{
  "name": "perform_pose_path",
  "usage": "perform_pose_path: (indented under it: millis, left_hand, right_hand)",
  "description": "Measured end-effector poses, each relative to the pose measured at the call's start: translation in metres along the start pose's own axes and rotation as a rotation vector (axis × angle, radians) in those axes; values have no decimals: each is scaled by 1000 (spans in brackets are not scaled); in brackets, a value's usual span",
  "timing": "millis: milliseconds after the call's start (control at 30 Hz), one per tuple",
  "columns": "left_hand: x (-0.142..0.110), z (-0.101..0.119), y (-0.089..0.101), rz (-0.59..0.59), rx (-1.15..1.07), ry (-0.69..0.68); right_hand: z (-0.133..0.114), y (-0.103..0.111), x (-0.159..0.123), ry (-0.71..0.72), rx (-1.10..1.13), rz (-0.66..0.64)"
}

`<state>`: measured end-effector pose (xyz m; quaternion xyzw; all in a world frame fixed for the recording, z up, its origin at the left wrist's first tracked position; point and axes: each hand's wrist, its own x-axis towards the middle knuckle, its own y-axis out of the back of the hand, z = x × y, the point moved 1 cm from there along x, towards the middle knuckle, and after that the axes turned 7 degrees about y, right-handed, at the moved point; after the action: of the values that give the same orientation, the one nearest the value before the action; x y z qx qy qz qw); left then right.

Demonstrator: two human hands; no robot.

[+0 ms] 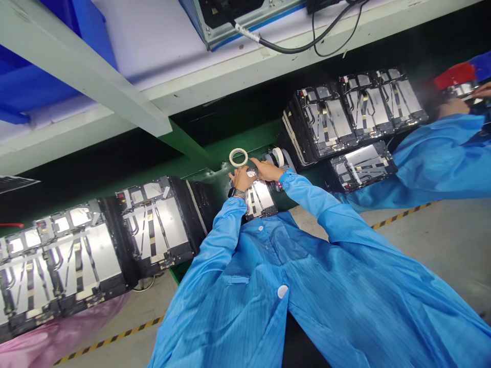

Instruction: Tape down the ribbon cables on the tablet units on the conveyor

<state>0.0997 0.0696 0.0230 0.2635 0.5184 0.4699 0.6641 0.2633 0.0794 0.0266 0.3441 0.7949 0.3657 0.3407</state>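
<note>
The silver-and-black panel (261,198) lies on the green counter (218,177), right in front of the person in the blue coat (253,286), its near edge close to the coat; clock directions here are taken from that panel, with twelve o'clock straight ahead. The left hand (241,179), a dark watch (231,192) at its wrist, rests at the panel's eleven o'clock, fingers partly bent over the far end; the right hand (269,170) comes in from one o'clock, thumb and fingers slightly apart, tips near the left hand's; I cannot tell whether either set of fingers pinches anything.

A cream tape ring (231,157) lies at eleven o'clock, just beyond the left hand; a white roll (279,157) in a grey holder (288,162) stands at one o'clock, just beside the right hand. Stacks of similar panels (169,220) line the counter towards nine o'clock; more stacks (333,122) stand at two o'clock, with a lower pile (364,166) nearer three; past them, a co-worker's blue sleeve (437,153) reaches in, the hand (454,107) blurred beside a red object (454,75). At twelve o'clock a white shelf (153,30) carries a metal-framed case (245,10) and a black cable (284,50).
</note>
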Motion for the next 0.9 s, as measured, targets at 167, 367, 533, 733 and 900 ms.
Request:
perform_pose_path:
  millis: [167,367,533,733,900]
  left_hand:
    - [-1,1,2,-8,6,12]
    - [1,-1,0,-7,-5,-10]
    - [3,-2,-2,7,-10,-10]
    - [3,-5,0,-33,18,-44]
    - [5,-7,-8,17,12,-63]
  right_hand:
    - [-6,-1,-1,-27,-64,16]
    - [-3,6,7,26,-219,112]
    - [11,24,13,85,-247,177]
    - [15,44,3,34,-250,280]
    - [7,39,-17,-93,-150,446]
